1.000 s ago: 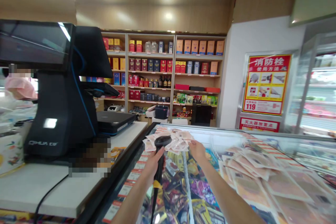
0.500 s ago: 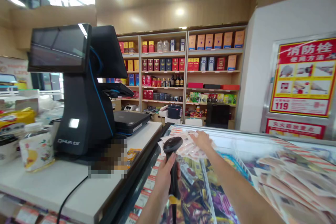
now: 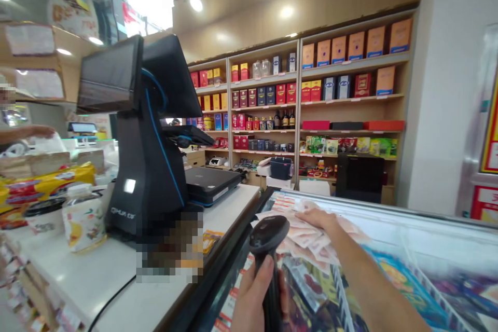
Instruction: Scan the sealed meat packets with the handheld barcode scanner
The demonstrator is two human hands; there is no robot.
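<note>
My left hand (image 3: 252,290) is wrapped round the handle of a black barcode scanner (image 3: 269,233), its head tilted up above the glass-topped case. Beyond it, my right hand (image 3: 317,217) reaches forward over a spread of flat, pale clear packets (image 3: 307,241) lying on the glass. Its fingers are bent together at the edge of one packet. What the fingertips pinch is partly hidden. Under the glass, dark and colourful wrapped goods (image 3: 307,282) show through, divided by a white wire rack (image 3: 342,295).
On the white counter (image 3: 78,285) at left stand a black checkout terminal (image 3: 146,166), a bottle (image 3: 83,218) and yellow bags (image 3: 46,184). A flat black device (image 3: 213,184) lies behind the terminal. Shelves of boxes (image 3: 264,96) line the back wall. Another person's arm (image 3: 27,134) shows at far left.
The view has swung left, so the red wall sign has mostly left the frame. The scanner appears lower and nearer. My right hand stays at the packets, which look more spread out.
</note>
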